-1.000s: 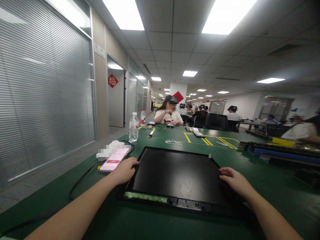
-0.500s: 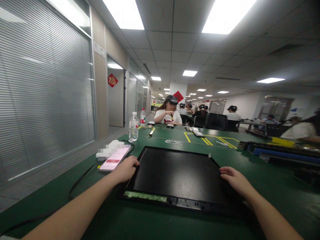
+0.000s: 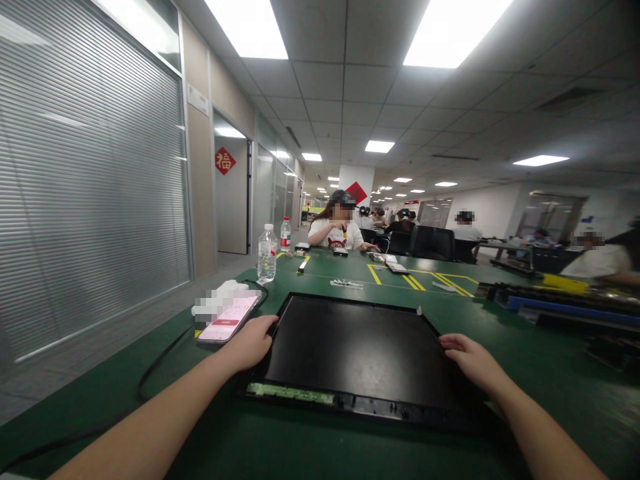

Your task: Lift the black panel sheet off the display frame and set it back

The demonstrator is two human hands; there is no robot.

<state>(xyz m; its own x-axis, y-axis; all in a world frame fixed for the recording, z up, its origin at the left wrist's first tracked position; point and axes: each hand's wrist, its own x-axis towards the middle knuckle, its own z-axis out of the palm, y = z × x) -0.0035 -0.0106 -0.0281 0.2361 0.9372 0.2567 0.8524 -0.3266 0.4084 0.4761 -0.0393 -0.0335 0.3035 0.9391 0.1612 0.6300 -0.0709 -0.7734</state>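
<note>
A black display panel [image 3: 355, 347] lies flat on the green table in front of me, its screen side up. Along its near edge runs a strip of green circuit board [image 3: 291, 393]. My left hand [image 3: 254, 341] grips the panel's left edge, thumb on top and the other fingers mostly hidden behind the rim. At the opposite side, my right hand [image 3: 467, 353] pinches the right edge with its fingers curled round it. A small pale tab [image 3: 419, 311] sticks up at the far right corner.
A phone [image 3: 230, 320] with a lit screen lies left of the panel, beside a black cable [image 3: 167, 357]. Farther back stand a large water bottle [image 3: 267, 257] and a smaller one [image 3: 285, 235]. A co-worker [image 3: 337, 230] sits across the table. Dark and blue parts [image 3: 540, 307] are piled at right.
My left hand has shifted very slightly along the panel's left edge. Across the table, the co-worker's hand has reached out toward the items there. The panel stays in place.
</note>
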